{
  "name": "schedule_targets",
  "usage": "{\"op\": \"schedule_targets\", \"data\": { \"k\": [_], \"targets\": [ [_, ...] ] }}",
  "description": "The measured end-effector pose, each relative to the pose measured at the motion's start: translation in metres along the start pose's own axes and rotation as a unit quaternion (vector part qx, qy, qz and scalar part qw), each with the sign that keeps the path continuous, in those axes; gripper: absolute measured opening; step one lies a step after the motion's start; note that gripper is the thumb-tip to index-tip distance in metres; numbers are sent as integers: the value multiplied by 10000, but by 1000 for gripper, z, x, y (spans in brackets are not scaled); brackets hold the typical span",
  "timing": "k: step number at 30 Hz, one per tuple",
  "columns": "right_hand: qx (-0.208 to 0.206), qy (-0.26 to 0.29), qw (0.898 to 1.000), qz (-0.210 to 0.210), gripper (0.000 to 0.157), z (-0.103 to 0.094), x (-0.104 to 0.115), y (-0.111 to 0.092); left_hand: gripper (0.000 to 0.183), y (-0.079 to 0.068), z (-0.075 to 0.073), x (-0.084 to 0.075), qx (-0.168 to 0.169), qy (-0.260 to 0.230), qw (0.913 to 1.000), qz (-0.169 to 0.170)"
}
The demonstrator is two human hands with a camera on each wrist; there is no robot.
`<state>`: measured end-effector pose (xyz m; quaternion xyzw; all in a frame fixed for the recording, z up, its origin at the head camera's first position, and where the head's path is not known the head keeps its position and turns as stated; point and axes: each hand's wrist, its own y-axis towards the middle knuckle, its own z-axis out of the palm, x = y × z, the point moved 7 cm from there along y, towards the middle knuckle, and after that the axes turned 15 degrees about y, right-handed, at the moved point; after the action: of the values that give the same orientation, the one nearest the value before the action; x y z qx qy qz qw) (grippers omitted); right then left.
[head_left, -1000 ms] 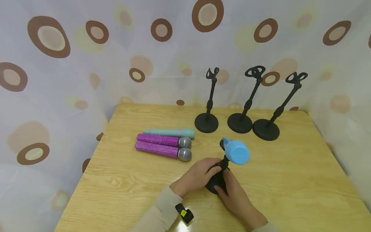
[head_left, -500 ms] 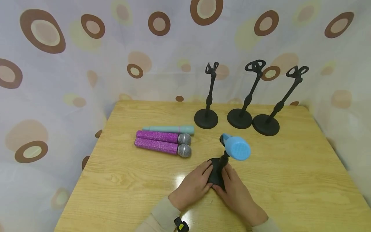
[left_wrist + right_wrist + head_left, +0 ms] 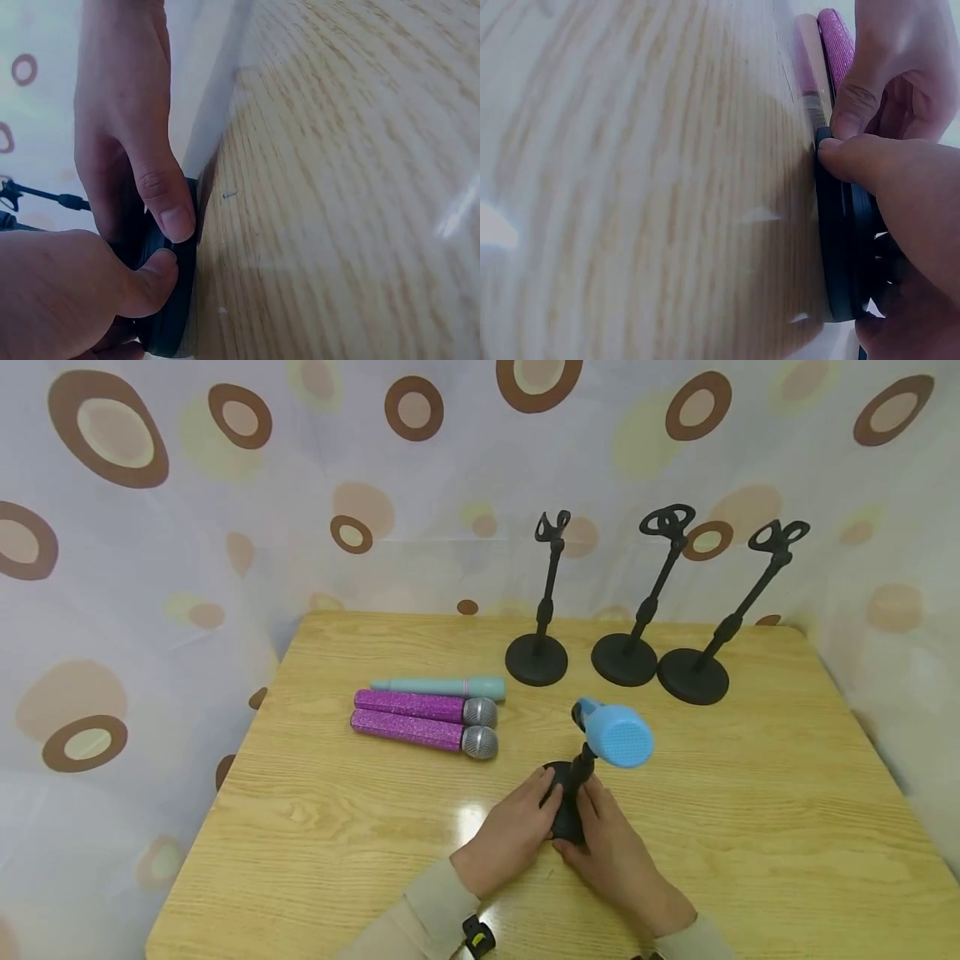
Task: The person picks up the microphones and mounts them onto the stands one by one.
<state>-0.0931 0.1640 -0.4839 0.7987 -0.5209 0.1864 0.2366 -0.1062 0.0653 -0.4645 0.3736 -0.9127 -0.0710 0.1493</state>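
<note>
- Held stand (image 3: pixel 581 768): black, standing on the bench (image 3: pixel 300 827) in front of the person, its round base between the two hands.
- Left hand (image 3: pixel 510 835): fingers curled about the left side of the base, thumb on the near rim; the stand is gripped.
- Right hand (image 3: pixel 618 860): fingers bent about the right side of the base, thumb likewise on the near rim; the stand is gripped.
- Thumb tips: close together at the rim, as both wrist views show.
- Blue microphone (image 3: pixel 621 735): seated in the clip of the held stand, head facing the person.
- Purple microphones: two, the nearer (image 3: pixel 408 729) and the farther (image 3: pixel 408 703), lying side by side to the left, silver heads to the right.
- Teal microphone (image 3: pixel 438 687): lying just beyond the purple pair, head also to the right.
- Black stands at the back: left one (image 3: pixel 537 660) apart; middle one (image 3: pixel 625 660) and right one (image 3: pixel 693 677) with bases side by side.
- Backdrop (image 3: pixel 225 527): pale, patterned with brown rings.
</note>
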Motion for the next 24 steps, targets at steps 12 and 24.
{"op": "schedule_targets", "data": {
  "k": [12, 24],
  "targets": [
    [-20, 191, 9998, 60, 87, -1, 0, 1, 41, 4, 0, -7, -162, 600, 9975, 346],
    [-144, 344, 9992, 125, 87, -5, -11, 5, 46, 16, 11, -7, 126, 321, 9990, 286]
  ]
}}
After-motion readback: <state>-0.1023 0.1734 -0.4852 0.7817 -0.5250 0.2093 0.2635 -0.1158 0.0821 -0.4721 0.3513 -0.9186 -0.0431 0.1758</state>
